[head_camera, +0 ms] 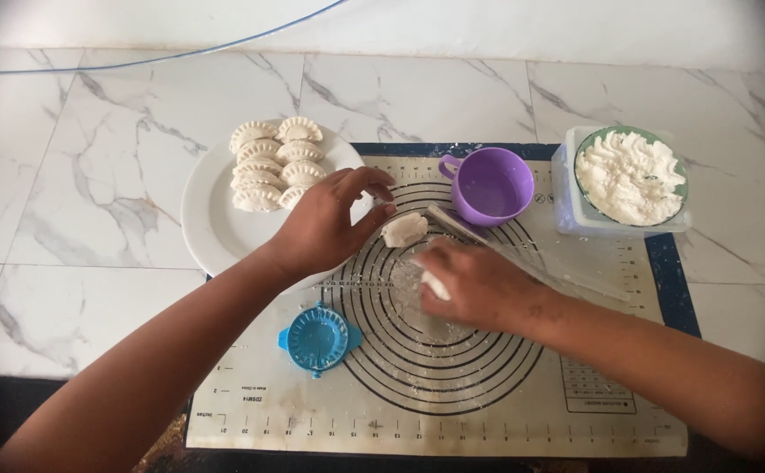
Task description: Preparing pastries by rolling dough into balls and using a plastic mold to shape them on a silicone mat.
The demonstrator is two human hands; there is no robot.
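Observation:
My left hand (325, 221) hovers over the edge of a white plate (212, 223), fingers curled, thumb and fingers pinched close to a small lump of dough (404, 229) lying on the pastry mat (453, 403); I cannot tell if it touches the lump. My right hand (479, 285) rests on the mat's ringed middle, closed around a small white piece of dough (435, 285). Several folded dumplings (273, 166) lie in rows on the plate's far side.
A blue dumpling press (316, 338) lies open on the mat near me. A purple cup (489, 186) stands at the mat's far edge, a clear rolling pin (531, 256) slants beside it, and a bowl of flour (630, 178) sits in a white tub at right.

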